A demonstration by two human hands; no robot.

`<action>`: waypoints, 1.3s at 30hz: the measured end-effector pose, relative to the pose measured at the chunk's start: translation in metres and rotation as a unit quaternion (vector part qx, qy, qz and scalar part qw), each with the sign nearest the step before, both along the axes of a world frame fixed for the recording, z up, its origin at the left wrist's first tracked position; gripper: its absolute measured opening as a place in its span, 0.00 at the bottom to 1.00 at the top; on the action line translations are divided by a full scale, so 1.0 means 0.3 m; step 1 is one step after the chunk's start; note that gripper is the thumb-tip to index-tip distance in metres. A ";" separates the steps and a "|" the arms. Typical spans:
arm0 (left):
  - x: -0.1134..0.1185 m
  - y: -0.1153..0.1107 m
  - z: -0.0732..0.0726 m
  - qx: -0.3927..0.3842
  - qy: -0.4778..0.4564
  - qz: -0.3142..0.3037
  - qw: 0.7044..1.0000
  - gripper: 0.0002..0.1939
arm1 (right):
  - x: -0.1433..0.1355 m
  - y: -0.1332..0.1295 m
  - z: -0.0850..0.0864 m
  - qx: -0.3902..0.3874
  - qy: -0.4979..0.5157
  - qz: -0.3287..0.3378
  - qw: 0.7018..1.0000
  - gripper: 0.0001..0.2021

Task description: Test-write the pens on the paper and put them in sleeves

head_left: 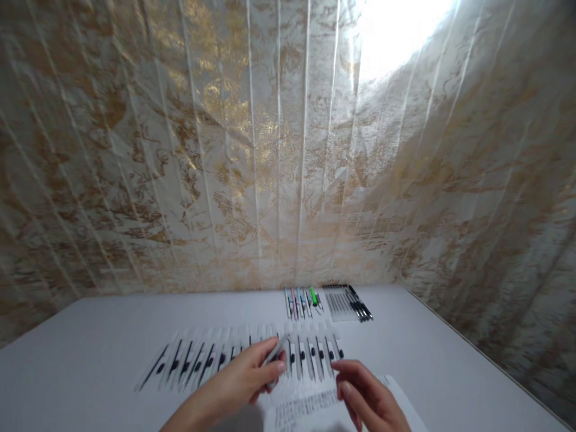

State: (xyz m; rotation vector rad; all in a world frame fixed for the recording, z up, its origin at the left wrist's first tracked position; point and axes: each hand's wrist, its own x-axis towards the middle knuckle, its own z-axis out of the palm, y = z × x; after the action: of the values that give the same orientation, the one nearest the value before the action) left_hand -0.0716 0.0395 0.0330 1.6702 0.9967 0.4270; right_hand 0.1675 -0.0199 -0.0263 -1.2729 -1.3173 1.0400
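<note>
My left hand point(258, 369) is closed around a slim grey pen point(282, 343), which tilts up and to the right. My right hand point(366, 393) is loosely curved with its fingers apart, and nothing shows between them. Just beyond both hands, several slim translucent pens point(320, 360) with dark cores and small black parts lie in a long row across the white table point(81, 360). A printed sheet of paper point(306, 413) lies under and between my hands. My left hand hides part of the row, and the lower end of the held pen is hard to make out.
Farther back lies a group of coloured pens point(296, 303) with a bright green marker point(314, 296). To its right is a clear pack point(339, 305) of thin sticks, with several black pens point(359, 305) beside it. A shiny gold-patterned curtain point(270, 180) hangs behind the table.
</note>
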 end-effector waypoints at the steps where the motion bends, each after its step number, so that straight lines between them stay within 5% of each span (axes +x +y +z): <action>1: 0.003 -0.048 0.011 -0.006 -0.009 -0.008 1.000 0.11 | -0.023 -0.002 0.036 0.004 -0.013 0.027 1.000 0.26; 5: 0.026 -0.147 0.045 0.029 -0.021 -0.013 0.999 0.03 | -0.146 0.006 0.155 0.074 -0.097 0.116 0.986 0.16; 9: 0.018 -0.153 0.067 0.048 -0.029 -0.007 0.998 0.06 | -0.222 0.046 0.232 0.135 -0.127 0.116 0.976 0.12; 18: -0.093 -0.135 0.108 0.058 0.070 0.024 0.996 0.06 | -0.258 0.102 0.257 0.109 -0.133 0.133 0.976 0.11; 24: -0.099 -0.128 0.091 0.050 0.082 0.017 0.995 0.06 | -0.147 0.134 0.299 0.074 0.026 0.088 0.993 0.18; 30: -0.113 -0.133 0.101 0.057 0.092 0.024 0.994 0.07 | 0.013 0.148 0.344 0.076 0.041 0.024 0.996 0.18; 39: -0.104 -0.146 0.129 0.048 0.100 0.014 0.994 0.08 | -0.009 0.159 0.308 0.036 0.079 0.064 0.994 0.19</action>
State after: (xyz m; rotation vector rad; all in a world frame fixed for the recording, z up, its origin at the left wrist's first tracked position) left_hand -0.1028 -0.0044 0.0718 1.8129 1.1636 0.3352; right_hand 0.1648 0.0277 0.0661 -1.0413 -1.3166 1.1474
